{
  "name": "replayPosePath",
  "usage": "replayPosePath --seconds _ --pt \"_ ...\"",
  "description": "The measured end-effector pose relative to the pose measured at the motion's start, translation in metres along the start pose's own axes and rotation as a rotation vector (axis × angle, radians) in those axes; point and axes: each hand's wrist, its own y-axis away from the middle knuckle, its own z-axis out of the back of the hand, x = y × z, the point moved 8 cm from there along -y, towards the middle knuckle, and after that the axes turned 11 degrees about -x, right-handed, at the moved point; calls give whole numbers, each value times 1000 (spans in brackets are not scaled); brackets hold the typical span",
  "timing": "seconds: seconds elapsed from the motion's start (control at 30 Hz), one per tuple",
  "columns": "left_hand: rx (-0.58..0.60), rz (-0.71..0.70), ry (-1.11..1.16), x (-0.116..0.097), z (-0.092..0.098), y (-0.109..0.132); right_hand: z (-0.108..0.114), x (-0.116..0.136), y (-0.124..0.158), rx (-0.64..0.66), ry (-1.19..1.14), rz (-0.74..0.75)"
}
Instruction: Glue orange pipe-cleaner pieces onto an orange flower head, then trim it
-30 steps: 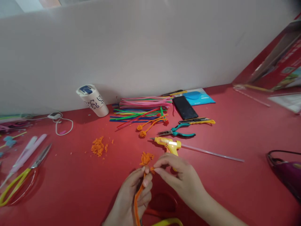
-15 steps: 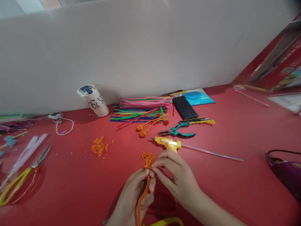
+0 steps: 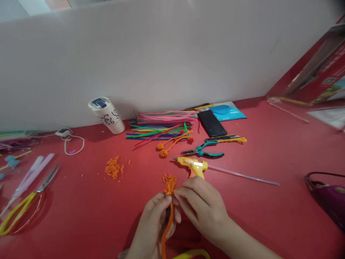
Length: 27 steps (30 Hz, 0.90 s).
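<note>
My left hand [image 3: 152, 219] is closed around an orange pipe cleaner [image 3: 167, 226] that hangs down as a stem, its thumb and fingers pinching just under the top. A tuft of short orange pieces [image 3: 170, 183] spreads out at that top end. Against the right side of the tuft's base, the thumb and fingertips of my right hand [image 3: 206, 205] pinch together on a small orange bit. What exactly lies between them is partly hidden. Beyond my right hand lies a yellow glue gun [image 3: 192, 164] with a clear glue stick [image 3: 242, 175] trailing from it. Orange clippings [image 3: 112, 167] are heaped to the left.
Teal-handled pliers [image 3: 202, 150], a phone [image 3: 212, 123] and bundled pipe cleaners [image 3: 167, 118] lie toward the wall. A white tumbler [image 3: 107, 115] stands at the back left. Yellow-handled scissors [image 3: 24, 207] are at far left; another yellow handle [image 3: 192, 254] shows below my hands. A purple object [image 3: 330, 199] sits right.
My right hand has shifted slightly down, its fingers more curled at the tuft's base, uncovering more of the glue gun. The orange stem has moved slightly right in my left hand.
</note>
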Motion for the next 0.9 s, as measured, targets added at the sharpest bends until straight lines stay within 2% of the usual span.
replayPosePath --seconds 0.13,0.3,0.47,0.73,0.8,0.9 --pt "0 -33 31 -2 0 1 -1 -1 3 -1 2 -10" --pt "-86 -83 63 -5 4 1 -2 -2 5 13 -16 -23" --pt "-45 -85 20 -8 -5 1 -2 3 3 12 28 32" --pt "-43 -129 -1 -12 -4 2 -4 -2 5 3 -13 -38" --pt "-50 -151 -42 -12 1 0 0 -5 3 -15 -71 -106" --pt "-49 -279 -161 -21 6 0 5 -20 1 -26 -254 -354"
